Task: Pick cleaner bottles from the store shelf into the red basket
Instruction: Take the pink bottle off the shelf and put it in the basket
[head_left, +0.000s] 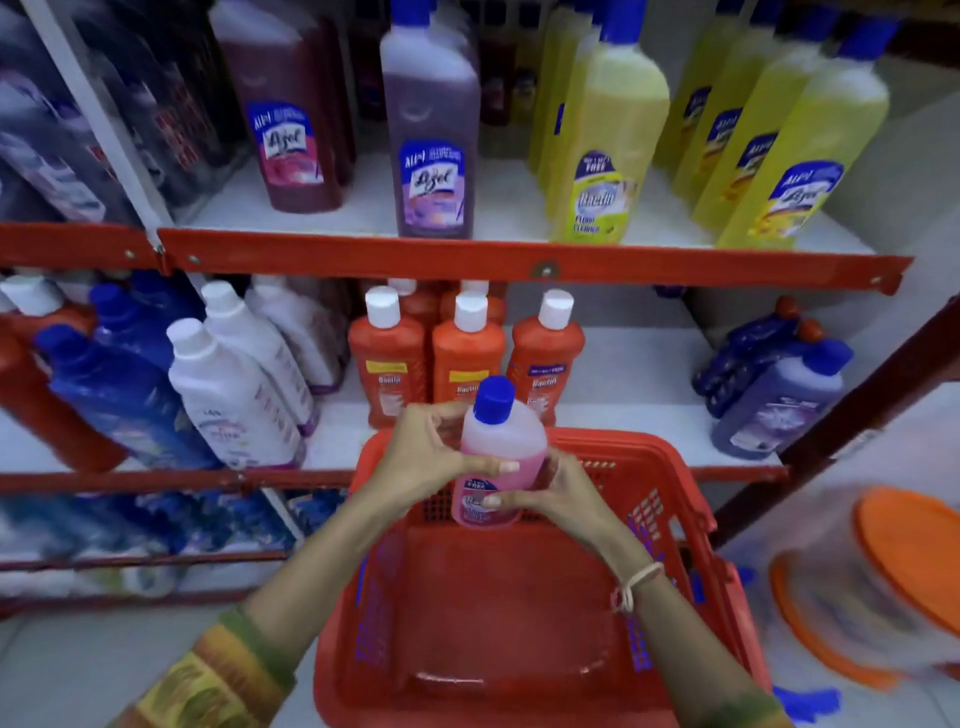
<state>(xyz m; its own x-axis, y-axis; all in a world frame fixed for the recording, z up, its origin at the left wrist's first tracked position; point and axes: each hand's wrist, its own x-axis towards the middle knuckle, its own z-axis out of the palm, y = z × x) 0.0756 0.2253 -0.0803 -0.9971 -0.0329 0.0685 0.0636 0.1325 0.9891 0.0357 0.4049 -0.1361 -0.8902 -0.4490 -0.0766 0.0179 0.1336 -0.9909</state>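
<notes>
A pink cleaner bottle (501, 441) with a blue cap stands upright over the far end of the red basket (670, 467). My left hand (426, 457) grips its left side and my right hand (550, 493) holds its lower right side over the label. The basket's floor looks bare. Just behind the bottle, three orange bottles (467, 358) with white caps stand on the middle shelf.
The upper shelf holds dark red (291, 114), purple (431, 135) and yellow bottles (608, 150). White (234, 395) and blue bottles (119, 384) stand to the left on the middle shelf, purple ones (779, 400) to the right. Orange-lidded containers (883, 582) sit at the far right.
</notes>
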